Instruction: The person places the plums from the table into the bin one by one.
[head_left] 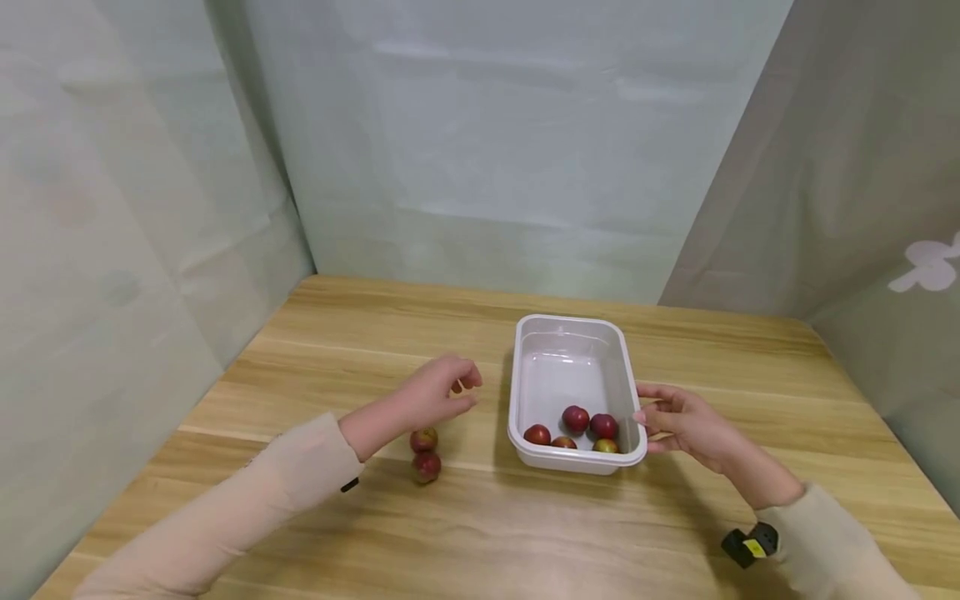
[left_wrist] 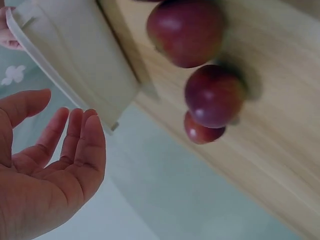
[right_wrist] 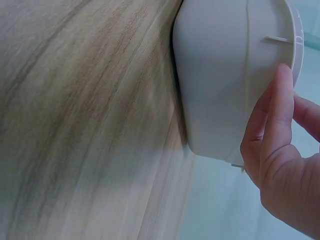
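Note:
A white plastic tub (head_left: 525, 367) stands on the wooden table and holds several small red fruits (head_left: 576, 418) at its near end. My left hand (head_left: 465, 390) hovers left of the tub, empty, its fingers relaxed (left_wrist: 55, 120). Under that wrist, red fruits (head_left: 424, 454) lie on the table; the left wrist view shows three of them (left_wrist: 214, 95) beside the tub's wall (left_wrist: 75, 55). My right hand (head_left: 647, 417) touches the tub's right rim. In the right wrist view its thumb (right_wrist: 275, 110) lies straight against the tub's outer wall (right_wrist: 220, 75).
Pale green curtains close in the table at the back and both sides. The wooden table (head_left: 480, 525) stretches bare toward its near edge. A small black and yellow device (head_left: 750, 546) sits at my right wrist.

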